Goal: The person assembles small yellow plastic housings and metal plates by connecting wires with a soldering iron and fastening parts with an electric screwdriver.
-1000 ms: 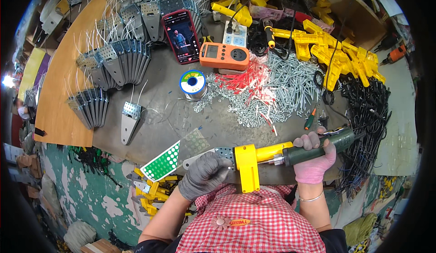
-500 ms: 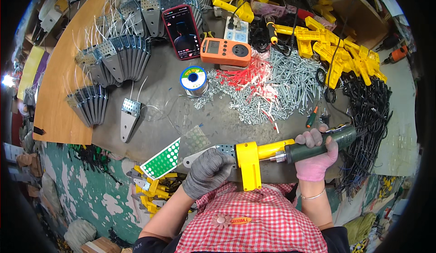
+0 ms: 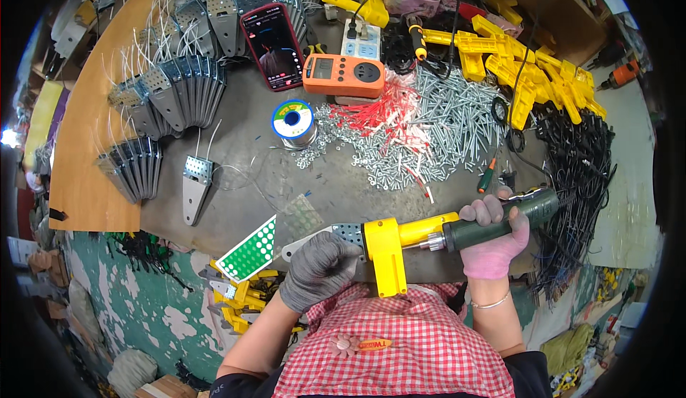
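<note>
My left hand (image 3: 321, 271), in a grey knitted glove, is closed on the grey metal plate (image 3: 296, 249) of a yellow plastic tool housing (image 3: 386, 259). The plate's perforated end meets the housing. In my right hand (image 3: 496, 244), gloved in pink and grey, is a dark green electric screwdriver (image 3: 475, 232). Its silver front end lies close beside the yellow housing's arm, pointing left at the housing's body. Whether the bit touches a screw there, I cannot make out. Both are held at the table's near edge, in front of a red checked apron (image 3: 400, 355).
Loose screws (image 3: 457, 126), red and white sleeves (image 3: 382, 108), a solder spool (image 3: 293, 123), an orange meter (image 3: 343, 76) and a phone (image 3: 273, 46) lie beyond. Metal plates with wires (image 3: 182, 91) stand left. Yellow housings (image 3: 529, 69) and black cables (image 3: 575, 155) sit right.
The whole view has shifted slightly, so the table things appear a little further left and up. Both hands keep their holds, and the screwdriver stays beside the yellow housing.
</note>
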Motion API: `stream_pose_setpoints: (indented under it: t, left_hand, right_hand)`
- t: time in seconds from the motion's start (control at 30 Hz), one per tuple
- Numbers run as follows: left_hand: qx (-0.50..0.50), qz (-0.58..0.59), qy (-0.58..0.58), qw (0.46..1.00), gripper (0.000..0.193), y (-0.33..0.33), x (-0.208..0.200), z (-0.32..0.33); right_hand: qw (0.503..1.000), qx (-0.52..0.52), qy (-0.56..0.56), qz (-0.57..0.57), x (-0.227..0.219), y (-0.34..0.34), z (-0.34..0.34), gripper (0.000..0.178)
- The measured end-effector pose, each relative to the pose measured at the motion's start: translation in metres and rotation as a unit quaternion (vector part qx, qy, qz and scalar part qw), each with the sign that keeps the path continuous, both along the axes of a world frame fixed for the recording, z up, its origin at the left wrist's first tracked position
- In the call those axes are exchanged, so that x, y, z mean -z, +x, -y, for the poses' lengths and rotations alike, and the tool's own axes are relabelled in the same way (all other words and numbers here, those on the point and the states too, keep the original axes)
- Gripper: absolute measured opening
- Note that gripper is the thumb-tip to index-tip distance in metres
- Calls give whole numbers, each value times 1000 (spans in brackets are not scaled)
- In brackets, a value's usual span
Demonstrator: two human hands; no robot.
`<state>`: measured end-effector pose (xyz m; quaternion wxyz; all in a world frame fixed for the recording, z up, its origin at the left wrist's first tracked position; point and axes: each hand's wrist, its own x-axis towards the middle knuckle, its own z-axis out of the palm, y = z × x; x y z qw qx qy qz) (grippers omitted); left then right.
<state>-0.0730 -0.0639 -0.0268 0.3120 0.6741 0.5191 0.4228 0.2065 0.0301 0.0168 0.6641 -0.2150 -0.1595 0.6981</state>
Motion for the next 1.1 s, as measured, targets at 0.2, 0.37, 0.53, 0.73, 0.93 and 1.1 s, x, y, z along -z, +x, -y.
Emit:
stream_pose_setpoints:
  t: [0.2, 0.37, 0.53, 0.73, 0.93, 1.1]
  left_hand:
    - [1, -18, 52, 998, 33, 6, 3, -5]
    - [22, -10, 110, 994, 36, 9, 14, -2]
    - [27, -17, 133, 991, 39, 9, 9, -6]
    - [13, -23, 123, 992, 41, 8, 3, -5]
    - [7, -43, 145, 989, 39, 8, 2, -3]
    - [-1, -38, 87, 996, 38, 8, 3, -2]
  right_hand:
    - [1000, -2, 13, -2, 0, -1, 2, 28]
    - [1000, 1, 15, -10, 2, -1, 2, 28]
    - [1000, 16, -8, -1, -2, -4, 3, 32]
    - [1000, 9, -5, -3, 1, -1, 2, 34]
    - [1000, -2, -4, -11, -1, -1, 1, 32]
    - [1000, -4, 3, -6, -2, -1, 1, 31]
